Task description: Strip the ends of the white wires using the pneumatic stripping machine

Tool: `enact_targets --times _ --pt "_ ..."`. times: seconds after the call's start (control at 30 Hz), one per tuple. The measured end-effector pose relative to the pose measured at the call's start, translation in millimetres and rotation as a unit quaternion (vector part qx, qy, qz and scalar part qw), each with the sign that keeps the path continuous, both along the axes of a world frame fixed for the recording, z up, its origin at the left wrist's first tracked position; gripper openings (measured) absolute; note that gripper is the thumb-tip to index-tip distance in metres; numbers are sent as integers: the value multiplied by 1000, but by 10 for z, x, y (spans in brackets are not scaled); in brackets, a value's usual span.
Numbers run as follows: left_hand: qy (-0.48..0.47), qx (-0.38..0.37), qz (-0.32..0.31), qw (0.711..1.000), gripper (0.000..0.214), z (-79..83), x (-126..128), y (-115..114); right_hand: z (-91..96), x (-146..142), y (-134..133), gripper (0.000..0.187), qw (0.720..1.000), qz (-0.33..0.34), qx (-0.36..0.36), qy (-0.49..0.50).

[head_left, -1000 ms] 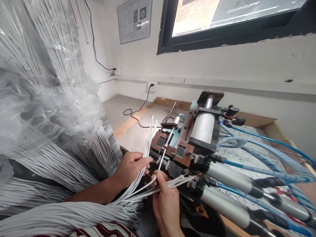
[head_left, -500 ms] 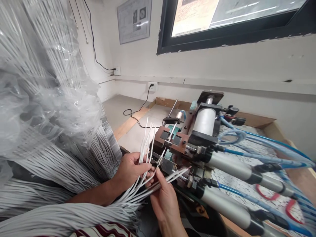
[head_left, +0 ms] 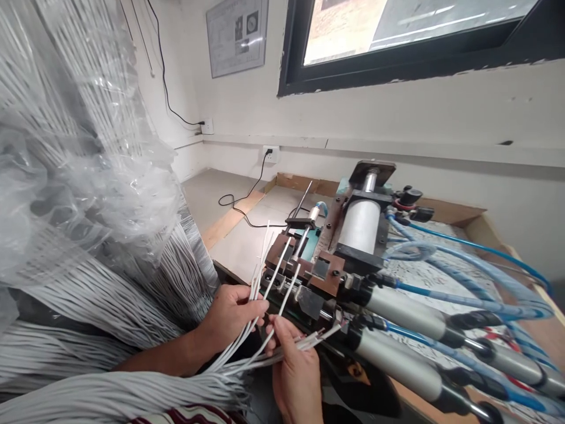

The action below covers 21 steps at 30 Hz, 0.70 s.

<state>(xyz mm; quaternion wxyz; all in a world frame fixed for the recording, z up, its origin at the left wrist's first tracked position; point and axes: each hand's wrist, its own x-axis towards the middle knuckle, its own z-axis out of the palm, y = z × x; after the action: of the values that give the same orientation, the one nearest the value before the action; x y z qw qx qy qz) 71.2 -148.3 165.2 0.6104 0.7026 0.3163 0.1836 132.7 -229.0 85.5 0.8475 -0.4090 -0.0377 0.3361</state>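
Observation:
My left hand (head_left: 236, 315) is closed around several thin grey cables (head_left: 257, 281), their ends fanned upward. In my right hand (head_left: 295, 365), thumb and fingers pinch a single grey cable (head_left: 289, 291), its tip pointing up at the machine's jaws. More cables (head_left: 321, 335) lie across the right palm, their ends pointing right with small reddish bits at the tips. Just beyond both hands stands a pneumatic wire-stripping machine (head_left: 359, 227). Its brown jaw blocks (head_left: 327, 272) are apart. The long cable bundle (head_left: 132, 391) runs in from the lower left under my left forearm.
Plastic-wrapped grey cables (head_left: 110, 194) are piled high on the left. Air cylinders (head_left: 406, 309) and blue hoses (head_left: 477, 294) extend right over a tray littered with scraps. A black cord (head_left: 241, 209) lies on the table behind. The wall has a socket (head_left: 271, 154) and a window.
The brown jaw blocks have moved apart. The cable that reached between them now stands free in front, held in my right hand. Both hands have shifted slightly down; the view has moved a little.

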Motion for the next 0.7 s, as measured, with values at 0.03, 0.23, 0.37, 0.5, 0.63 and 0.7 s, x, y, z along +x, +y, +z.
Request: enact_targets --times 0.03,0.23,0.37,0.5,0.63,0.7 --pt "4 5 3 1000 25 4 2 -2 7 -2 -3 30 1000 4 3 6" --pt "1 11 -7 1000 29 25 6 -22 69 62 10 29 997 30 18 71" --pt "2 24 -9 1000 27 32 -7 -24 88 94 16 28 996 49 21 70" --pt "0 19 -20 1000 21 -12 -24 -31 161 123 52 28 994 82 32 61" --pt "18 24 -45 999 19 -59 -51 -48 203 123 99 34 991 112 26 71" --pt "31 35 -44 998 24 -61 -61 -48 171 97 98 30 995 84 30 54"
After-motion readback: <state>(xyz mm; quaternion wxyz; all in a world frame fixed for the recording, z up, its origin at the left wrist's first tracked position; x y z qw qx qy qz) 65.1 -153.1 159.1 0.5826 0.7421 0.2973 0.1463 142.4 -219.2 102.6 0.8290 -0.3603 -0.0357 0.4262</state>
